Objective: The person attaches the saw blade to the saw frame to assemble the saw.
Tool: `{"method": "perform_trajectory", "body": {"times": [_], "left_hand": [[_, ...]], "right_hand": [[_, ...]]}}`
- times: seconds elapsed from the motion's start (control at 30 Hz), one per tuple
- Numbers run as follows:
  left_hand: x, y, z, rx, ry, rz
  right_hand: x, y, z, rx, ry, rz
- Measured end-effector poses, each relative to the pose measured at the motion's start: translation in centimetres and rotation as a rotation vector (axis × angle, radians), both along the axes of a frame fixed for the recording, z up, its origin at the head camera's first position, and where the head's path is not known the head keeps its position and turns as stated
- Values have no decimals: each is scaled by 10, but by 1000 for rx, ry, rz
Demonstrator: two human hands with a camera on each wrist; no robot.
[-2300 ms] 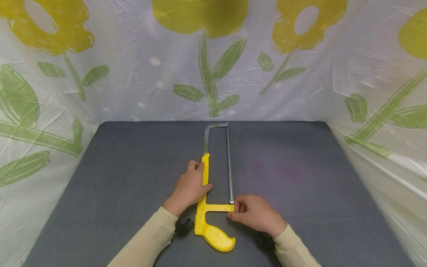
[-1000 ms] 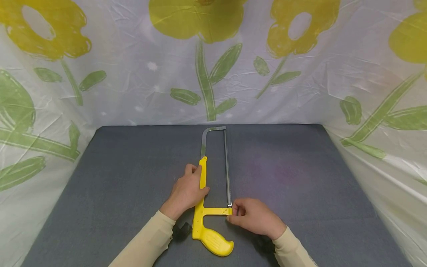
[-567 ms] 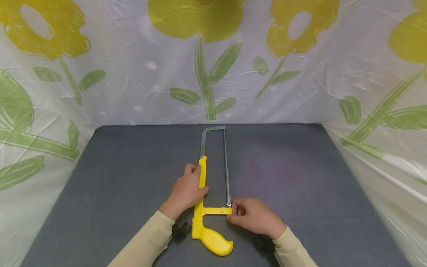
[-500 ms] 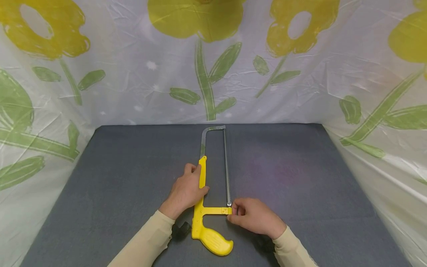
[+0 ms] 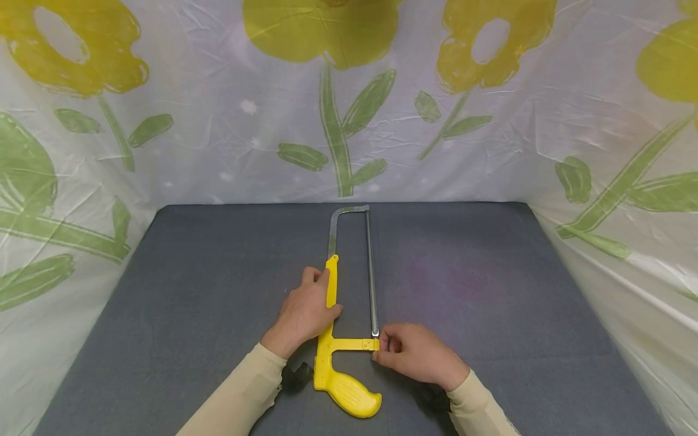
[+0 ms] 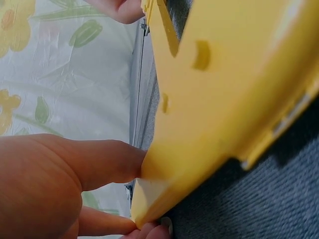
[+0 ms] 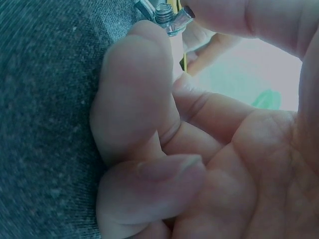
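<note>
A hacksaw (image 5: 324,366) with a yellow handle and a steel front bow lies on the dark cloth, its handle end nearest me. My left hand (image 5: 305,310) grips the yellow back of its frame, thumb reaching over the inner side; the left wrist view shows the yellow frame (image 6: 209,114) close up between thumb and fingers. The silvery blade (image 5: 372,284) runs along the right side. At its near end my right hand (image 5: 422,354) pinches a metal wing nut (image 7: 174,22) on a threaded bolt, thumb on one wing, other fingers curled. In the head view that hand hides the nut.
A dark grey cloth (image 5: 218,260) covers the table. White curtains (image 5: 234,121) printed with yellow flowers and green leaves hang at the back and both sides. Dark wrist gear (image 5: 297,375) shows beneath the left wrist.
The head view has shifted slightly since the earliest frame. Both hands keep their places on the hacksaw, with only small movement of the right fingers at the wing nut.
</note>
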State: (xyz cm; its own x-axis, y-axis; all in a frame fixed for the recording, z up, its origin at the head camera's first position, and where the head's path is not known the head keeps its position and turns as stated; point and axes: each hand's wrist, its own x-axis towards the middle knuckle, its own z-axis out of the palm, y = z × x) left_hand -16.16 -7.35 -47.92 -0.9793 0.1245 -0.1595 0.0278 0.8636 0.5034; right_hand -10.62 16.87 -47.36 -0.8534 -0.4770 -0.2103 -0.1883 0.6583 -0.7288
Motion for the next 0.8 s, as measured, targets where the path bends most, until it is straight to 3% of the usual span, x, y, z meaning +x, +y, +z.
{"method": "perform_trajectory", "body": {"times": [0.8], "left_hand": [[0,-1,0,13,13,-15]], "right_hand": [[0,1,-1,8,19,10]]}}
